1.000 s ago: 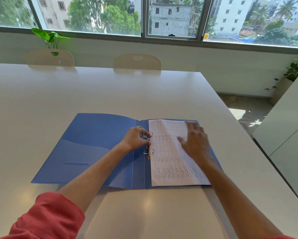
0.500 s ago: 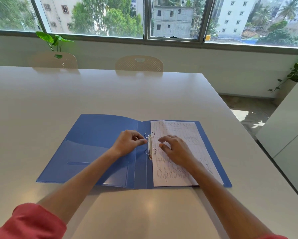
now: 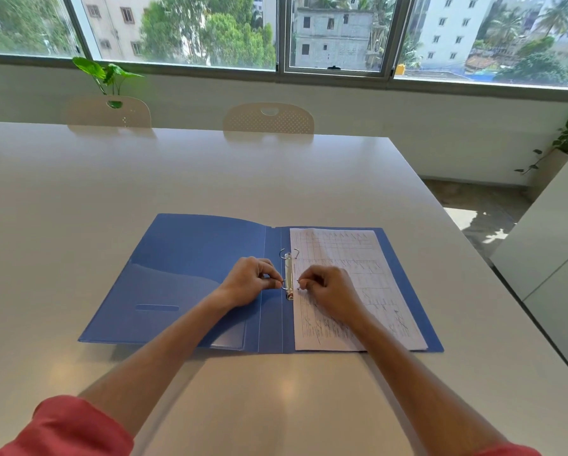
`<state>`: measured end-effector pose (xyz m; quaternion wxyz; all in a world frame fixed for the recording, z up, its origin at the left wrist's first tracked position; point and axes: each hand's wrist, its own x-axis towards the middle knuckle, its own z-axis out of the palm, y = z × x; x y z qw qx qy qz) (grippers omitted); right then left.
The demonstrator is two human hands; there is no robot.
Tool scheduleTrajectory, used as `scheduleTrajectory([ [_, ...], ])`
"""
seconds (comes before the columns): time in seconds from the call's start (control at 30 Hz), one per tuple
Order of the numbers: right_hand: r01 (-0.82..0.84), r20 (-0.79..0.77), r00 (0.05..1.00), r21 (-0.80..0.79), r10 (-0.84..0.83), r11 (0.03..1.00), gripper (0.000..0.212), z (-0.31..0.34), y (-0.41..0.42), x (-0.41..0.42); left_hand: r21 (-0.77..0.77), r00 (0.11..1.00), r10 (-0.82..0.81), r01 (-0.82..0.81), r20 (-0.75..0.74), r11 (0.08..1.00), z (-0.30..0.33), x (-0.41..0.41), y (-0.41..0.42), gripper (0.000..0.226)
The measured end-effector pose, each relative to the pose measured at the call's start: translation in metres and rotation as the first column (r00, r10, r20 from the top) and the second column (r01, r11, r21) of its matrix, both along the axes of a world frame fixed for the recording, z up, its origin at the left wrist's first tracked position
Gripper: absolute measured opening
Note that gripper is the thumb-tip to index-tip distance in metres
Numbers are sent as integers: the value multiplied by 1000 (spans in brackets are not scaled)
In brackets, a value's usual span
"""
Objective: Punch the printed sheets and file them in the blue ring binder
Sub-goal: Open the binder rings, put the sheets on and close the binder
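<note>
Binder [image 3: 190, 278] noted lying open and flat on the white table [image 3: 78, 192], blue, taken here as the landmark for all else. Behind its left cover, past the far table edge, a cream chair back [image 3: 108, 111] is seen with a green leafy plant [image 3: 106, 74] rising behind it. On the binder's left inner cover a clear pocket [image 3: 177, 291] is seen. A red sleeve [image 3: 65, 429] shows at the near left corner of the view, well in front of the binder. The left hand [image 3: 248, 281] is placed on the binder just left of the ring mechanism [image 3: 288, 276], fingers curled, the tips pinched on the left half of the near ring. The far ring stands parted (both halves apart, gap at the top). A second chair back [image 3: 269, 118] is seen behind the binder's spine, beyond the table. The right hand [image 3: 328, 287] is set just right of the mechanism, fingers curled, tips pinched at the right half of the near ring; whether that ring is closed cannot be told, as the fingertips cover it. Printed sheets [image 3: 358, 258] lie stacked on the binder's right cover, left edge against the rings, partly under the right hand. Right of the binder, beside the table, a white cabinet [image 3: 555, 241] is noted.
</note>
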<state>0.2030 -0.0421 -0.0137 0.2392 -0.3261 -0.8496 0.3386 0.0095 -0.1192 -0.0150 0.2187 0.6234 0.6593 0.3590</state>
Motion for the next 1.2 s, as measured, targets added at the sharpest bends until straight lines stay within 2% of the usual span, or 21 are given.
scheduleTrajectory([
  [0.43,39,23,999,74,-40,997,15,-1,-7,-6,139,997,30,-20,-72,990,-7,15,4,5],
  [0.67,51,42,998,109,-56,993,11,4,-15,0,136,997,53,-46,-47,990,-13,19,-3,7],
  [0.83,190,144,963,246,-229,951,34,10,-28,12,122,998,56,-51,-42,991,-16,20,-5,7],
  [0.97,291,293,876,311,-382,905,57,15,-34,37,113,998,27,-20,-57,993,-18,23,-4,13],
  [1.1,339,544,684,352,-486,872,84,15,-43,59,135,998,46,-40,-48,990,-21,23,-4,19],
  [1.2,381,650,548,365,-526,849,92,14,-51,69,144,998,35,-27,-56,989,-23,22,-4,24],
])
